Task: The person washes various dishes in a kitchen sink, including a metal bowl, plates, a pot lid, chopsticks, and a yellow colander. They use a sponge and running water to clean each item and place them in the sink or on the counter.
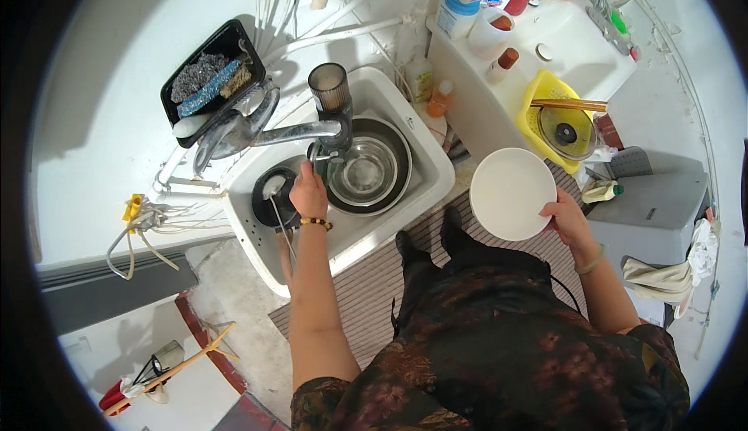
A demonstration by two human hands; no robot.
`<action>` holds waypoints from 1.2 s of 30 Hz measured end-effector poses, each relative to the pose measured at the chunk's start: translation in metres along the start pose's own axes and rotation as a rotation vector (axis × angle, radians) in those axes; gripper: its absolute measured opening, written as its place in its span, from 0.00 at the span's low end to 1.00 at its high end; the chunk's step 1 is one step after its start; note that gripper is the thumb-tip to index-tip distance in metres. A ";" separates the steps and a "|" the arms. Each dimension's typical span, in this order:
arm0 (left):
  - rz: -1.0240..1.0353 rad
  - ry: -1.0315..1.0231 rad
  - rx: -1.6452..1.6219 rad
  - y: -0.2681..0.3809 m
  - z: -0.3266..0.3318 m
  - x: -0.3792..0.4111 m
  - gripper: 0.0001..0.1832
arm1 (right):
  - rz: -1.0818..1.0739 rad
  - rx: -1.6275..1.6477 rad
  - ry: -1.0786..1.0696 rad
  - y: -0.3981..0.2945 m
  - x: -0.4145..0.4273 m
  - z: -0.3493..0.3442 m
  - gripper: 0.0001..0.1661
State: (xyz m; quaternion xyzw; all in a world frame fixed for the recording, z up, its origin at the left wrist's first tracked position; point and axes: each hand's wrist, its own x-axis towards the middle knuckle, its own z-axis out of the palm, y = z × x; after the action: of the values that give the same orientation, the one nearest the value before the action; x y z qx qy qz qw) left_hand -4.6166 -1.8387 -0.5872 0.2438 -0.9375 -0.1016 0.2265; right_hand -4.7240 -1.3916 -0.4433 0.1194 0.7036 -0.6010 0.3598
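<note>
A white plate (513, 194) is in my right hand (564, 215), gripped at its right rim with the thumb on top, in front of the sink. My left hand (308, 194) is over the white sink (365, 241), its fingers at a small metal lever or handle (327, 156) below the black faucet attachment; whether it grips this is unclear. In the basin, a metal bowl (367, 171) sits inside a larger dark pan (400, 162). Left of my hand are a small black pan (263, 200) and a metal ladle (273, 186).
A chrome faucet (292, 133) reaches over the sink. Behind it, a black tray (169, 89) holds scouring pads. To the right, a yellow basket (529, 121) with a glass lid (578, 145) and chopsticks (570, 104) rests by a second basin (590, 51). A grey bin (648, 212) stands at the right.
</note>
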 end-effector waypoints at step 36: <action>0.271 -0.436 -0.880 0.357 0.077 0.025 0.10 | 0.074 0.163 0.133 -0.013 -0.038 -0.079 0.26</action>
State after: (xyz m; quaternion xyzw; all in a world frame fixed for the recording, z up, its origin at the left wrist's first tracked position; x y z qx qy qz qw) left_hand -4.8191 -1.5375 -0.5377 -0.0254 -0.8547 -0.5050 0.1179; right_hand -4.7327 -1.3110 -0.4073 0.2140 0.6697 -0.6334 0.3234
